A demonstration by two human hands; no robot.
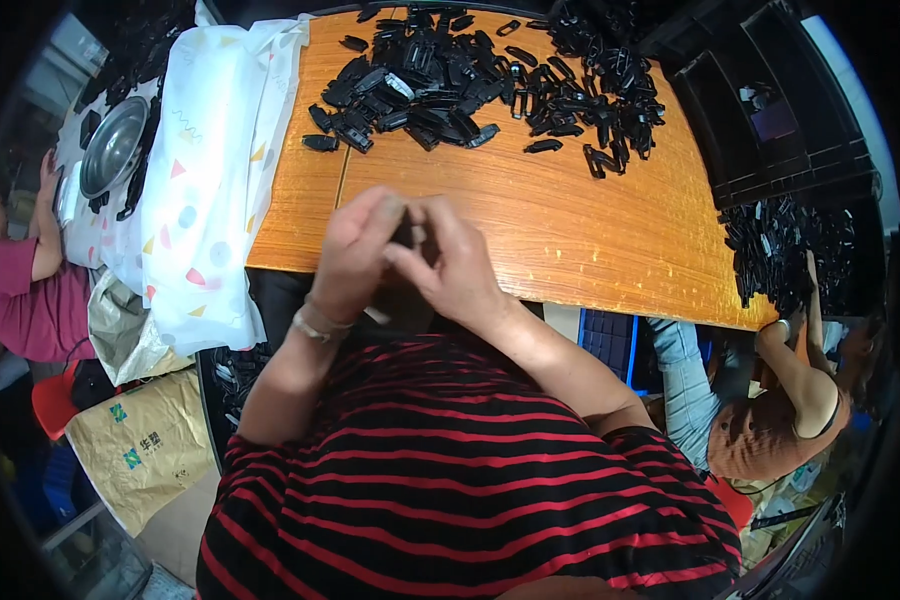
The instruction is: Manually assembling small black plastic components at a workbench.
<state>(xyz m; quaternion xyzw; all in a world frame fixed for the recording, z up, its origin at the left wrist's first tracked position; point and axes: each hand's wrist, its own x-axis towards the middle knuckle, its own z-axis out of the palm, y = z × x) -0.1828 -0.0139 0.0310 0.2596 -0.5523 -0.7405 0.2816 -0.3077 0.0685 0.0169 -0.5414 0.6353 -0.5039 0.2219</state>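
The left hand [355,250] and right hand [457,262] meet over the near edge of the table [610,235], fingers curled in — whether they pinch anything, I cannot tell. Beyond, on the tabletop, a loose black part [543,146] lies with its long axis nearly left to right, narrow and glossy. Behind it, black parts [425,75] heap up, pointing every way. The wood is orange-brown, scuffed pale in spots — a black crate [800,160] stands at the far right.
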